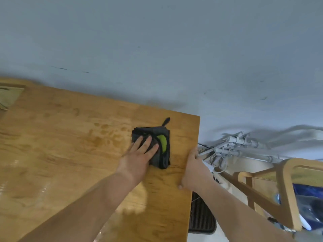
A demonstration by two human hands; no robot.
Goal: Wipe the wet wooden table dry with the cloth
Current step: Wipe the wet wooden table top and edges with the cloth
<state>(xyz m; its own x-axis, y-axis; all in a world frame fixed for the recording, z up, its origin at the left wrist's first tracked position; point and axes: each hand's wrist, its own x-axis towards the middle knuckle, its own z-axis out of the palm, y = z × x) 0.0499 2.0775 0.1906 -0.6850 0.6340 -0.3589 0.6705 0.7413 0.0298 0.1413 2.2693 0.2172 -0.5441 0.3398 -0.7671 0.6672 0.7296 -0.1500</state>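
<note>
The right hand (193,170) grips the table (70,137) edge, fingers curled over it. Further in, the left hand (139,154) presses spread fingers flat on the folded cloth (162,147) near the far corner; soft, light, best driven by palm pressure.
</note>
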